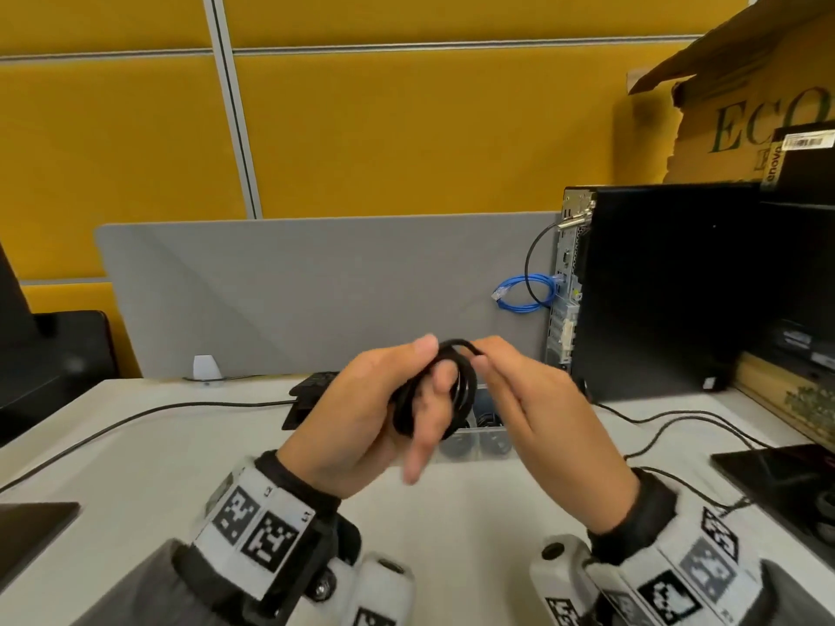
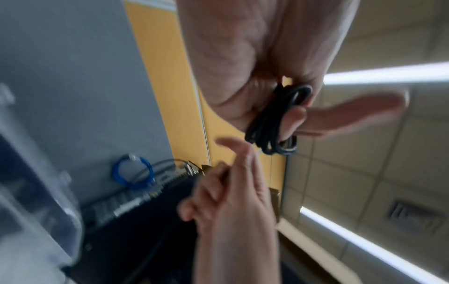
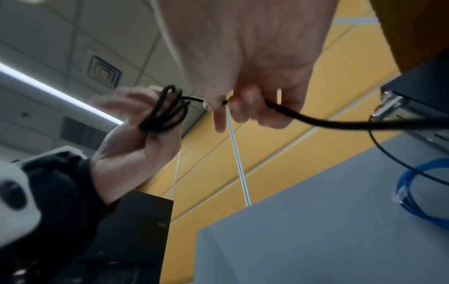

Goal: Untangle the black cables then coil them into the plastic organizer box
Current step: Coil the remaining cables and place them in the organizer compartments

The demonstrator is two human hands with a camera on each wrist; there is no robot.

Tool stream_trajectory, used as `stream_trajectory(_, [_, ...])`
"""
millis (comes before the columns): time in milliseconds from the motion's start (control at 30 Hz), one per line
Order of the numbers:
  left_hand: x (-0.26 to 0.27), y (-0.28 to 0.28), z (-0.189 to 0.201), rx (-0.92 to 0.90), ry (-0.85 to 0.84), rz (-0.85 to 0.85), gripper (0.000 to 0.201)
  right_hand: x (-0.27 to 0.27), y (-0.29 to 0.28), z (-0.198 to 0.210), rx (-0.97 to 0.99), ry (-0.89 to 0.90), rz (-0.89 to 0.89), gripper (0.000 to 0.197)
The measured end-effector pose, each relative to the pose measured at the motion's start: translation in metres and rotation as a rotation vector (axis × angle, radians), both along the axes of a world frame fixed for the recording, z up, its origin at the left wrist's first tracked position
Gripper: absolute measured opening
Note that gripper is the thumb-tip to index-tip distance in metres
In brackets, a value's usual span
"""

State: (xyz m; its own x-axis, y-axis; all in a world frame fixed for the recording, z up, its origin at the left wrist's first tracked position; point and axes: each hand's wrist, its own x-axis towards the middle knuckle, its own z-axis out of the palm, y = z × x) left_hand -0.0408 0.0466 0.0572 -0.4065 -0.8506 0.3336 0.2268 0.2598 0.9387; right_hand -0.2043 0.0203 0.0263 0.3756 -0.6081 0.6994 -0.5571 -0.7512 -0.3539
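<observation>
I hold a small coil of black cable (image 1: 465, 386) up over the white desk. The loops are wound round the fingers of my left hand (image 1: 420, 354), and its thumb presses on top of the coil. My right hand (image 1: 492, 359) pinches the cable's free run just right of the coil. In the right wrist view the cable (image 3: 352, 123) trails from that hand off to the right. In the left wrist view the coil (image 2: 272, 130) hangs from my fingers. The clear plastic organizer box (image 1: 479, 454) stands on the desk behind my hands, with dark coils inside.
A black PC tower (image 1: 655, 286) stands at the back right with a blue network cable (image 1: 524, 295) beside it. A grey divider (image 1: 316, 286) closes the desk's far edge. Loose black cables (image 1: 677, 422) cross the desk on the right, another (image 1: 135, 413) on the left.
</observation>
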Motion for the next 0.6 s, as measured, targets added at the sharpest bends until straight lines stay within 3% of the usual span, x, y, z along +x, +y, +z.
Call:
stream_trajectory(67, [-0.005, -0.003, 0.004, -0.006, 0.231, -0.004, 0.036, 0.006, 0.002, -0.001, 0.107, 0.061, 0.054, 0.030])
stream_trajectory(133, [-0.002, -0.012, 0.004, -0.109, 0.254, 0.088, 0.042, 0.008, 0.007, -0.005, 0.244, 0.225, 0.127, 0.021])
stream_trajectory(167, [0.002, -0.016, 0.003, -0.199, 0.142, 0.198, 0.040, 0.008, 0.010, -0.007, 0.277, 0.304, 0.156, 0.020])
stream_trajectory(233, [0.009, -0.021, 0.002, -0.384, -0.292, 0.363, 0.040, 0.001, 0.015, -0.006, 0.289, 0.413, 0.173, 0.021])
stream_trajectory(300, [0.013, -0.023, -0.006, -0.488, -0.884, 0.387, 0.051, -0.012, 0.015, 0.004, 0.286, 0.444, 0.116, 0.020])
stream_trajectory(333, [0.014, -0.023, -0.011, -0.524, -1.106, 0.367, 0.052, -0.022, 0.011, 0.010, 0.278, 0.464, 0.058, 0.022])
stream_trajectory(367, [0.017, -0.023, -0.017, -0.555, -1.224, 0.356, 0.049, -0.034, 0.007, 0.014, 0.263, 0.490, -0.014, 0.027])
stream_trajectory(467, [0.046, -0.036, -0.022, -0.571, -1.241, 0.550, 0.039, -0.084, -0.017, 0.019, 0.304, 0.424, -0.220, 0.043])
stream_trajectory(533, [0.079, -0.051, -0.020, -0.439, -1.136, 0.801, 0.033, -0.123, -0.033, 0.017, 0.359, 0.367, -0.351, 0.049])
stream_trajectory(600, [0.114, -0.060, -0.017, -0.255, -1.001, 1.019, 0.039, -0.156, -0.044, 0.016, 0.319, 0.449, -0.565, 0.060])
